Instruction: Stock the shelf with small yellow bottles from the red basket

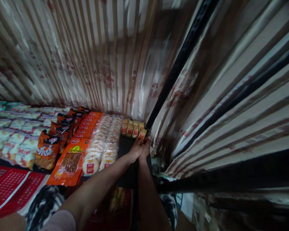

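Note:
Both my hands meet at the right end of a black shelf. My left hand and my right hand are side by side, fingers closed around the near end of a small yellow snack packet. Part of that packet is hidden by the fingers. Just behind and to the left stand several matching yellow packets in short rows. Left of them lie two long rows of clear-wrapped round pale pastries. The dim light and blur hide the finer finger positions.
Orange snack packs, orange-and-black bags and white bags fill the shelf leftward. A black upright post rises beside the right corner. Striped plastic sheeting hangs behind. Below is a red basket.

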{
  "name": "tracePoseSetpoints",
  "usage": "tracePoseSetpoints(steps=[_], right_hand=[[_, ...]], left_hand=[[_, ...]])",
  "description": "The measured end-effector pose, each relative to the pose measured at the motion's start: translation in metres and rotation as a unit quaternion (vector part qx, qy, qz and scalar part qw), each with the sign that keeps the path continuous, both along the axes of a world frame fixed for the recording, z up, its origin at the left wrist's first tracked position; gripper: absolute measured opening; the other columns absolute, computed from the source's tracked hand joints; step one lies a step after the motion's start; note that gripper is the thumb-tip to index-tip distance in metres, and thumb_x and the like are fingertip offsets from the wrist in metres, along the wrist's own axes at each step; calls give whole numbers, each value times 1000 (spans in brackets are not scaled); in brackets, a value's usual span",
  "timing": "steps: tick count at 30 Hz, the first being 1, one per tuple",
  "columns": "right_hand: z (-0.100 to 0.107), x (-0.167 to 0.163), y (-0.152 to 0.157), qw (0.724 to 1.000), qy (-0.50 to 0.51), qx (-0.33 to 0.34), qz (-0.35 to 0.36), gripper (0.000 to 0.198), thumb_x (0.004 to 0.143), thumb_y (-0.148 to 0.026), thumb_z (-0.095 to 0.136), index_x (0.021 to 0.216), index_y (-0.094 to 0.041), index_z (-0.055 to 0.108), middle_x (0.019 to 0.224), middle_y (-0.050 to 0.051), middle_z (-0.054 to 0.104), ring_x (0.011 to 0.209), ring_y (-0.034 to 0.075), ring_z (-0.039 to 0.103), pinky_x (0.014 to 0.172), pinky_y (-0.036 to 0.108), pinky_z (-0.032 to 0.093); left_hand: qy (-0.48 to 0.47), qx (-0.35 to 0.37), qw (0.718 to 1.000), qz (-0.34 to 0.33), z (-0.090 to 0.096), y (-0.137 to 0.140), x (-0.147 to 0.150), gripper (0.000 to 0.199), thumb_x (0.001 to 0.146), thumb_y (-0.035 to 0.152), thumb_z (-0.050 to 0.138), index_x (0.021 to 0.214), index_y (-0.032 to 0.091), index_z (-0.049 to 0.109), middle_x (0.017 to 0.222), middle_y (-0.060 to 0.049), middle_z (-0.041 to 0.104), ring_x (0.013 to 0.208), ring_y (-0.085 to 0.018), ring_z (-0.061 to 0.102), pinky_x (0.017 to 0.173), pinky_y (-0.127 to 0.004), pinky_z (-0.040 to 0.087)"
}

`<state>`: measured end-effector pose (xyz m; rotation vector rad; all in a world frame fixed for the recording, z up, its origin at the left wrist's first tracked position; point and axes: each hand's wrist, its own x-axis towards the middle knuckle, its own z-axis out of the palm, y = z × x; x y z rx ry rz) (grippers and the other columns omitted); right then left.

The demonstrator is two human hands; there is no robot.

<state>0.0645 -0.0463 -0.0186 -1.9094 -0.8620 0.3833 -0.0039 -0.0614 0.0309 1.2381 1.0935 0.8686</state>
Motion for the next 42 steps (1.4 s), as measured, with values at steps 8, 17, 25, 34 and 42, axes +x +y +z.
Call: tracePoseSetpoints(steps=[8,17,25,34,42], right_hand=[[14,-6,2,998,-40,-13,-55,39,75,-33,46,109,-15,52,101,12,64,85,23,60,66,29,42],[19,-5,7,997,-48,-37,-54,34,76,-31,45,105,-16,56,92,10,66,78,22,59,61,28,39],[20,-4,10,996,-24,-22,-88,33,79,-36,44,100,-16,56,89,10,65,76,21,59,60,28,39],[25,-9,12,993,-39,-46,-98,30,80,-33,43,101,-16,57,93,11,65,84,22,59,64,28,38],[13,-2,15,997,-63,-33,-39,29,78,-28,43,100,-15,58,91,9,64,79,21,57,65,29,39]], left_hand=[[6,-27,999,-15,5,9,1,31,83,16,46,111,17,60,131,-8,50,121,-18,46,105,-30,32],[-16,-58,998,-27,9,13,1,32,86,18,43,115,16,57,128,-9,54,117,-18,50,102,-29,36],[-45,-80,995,-35,9,18,-1,30,85,31,48,109,17,59,114,-8,63,107,-18,57,96,-30,41],[-5,-79,997,-22,4,24,-7,37,83,17,45,119,16,55,128,-9,54,118,-19,49,101,-31,36],[-35,-14,999,-28,-4,26,1,27,86,27,46,104,20,64,112,-7,64,111,-21,53,101,-34,36]])
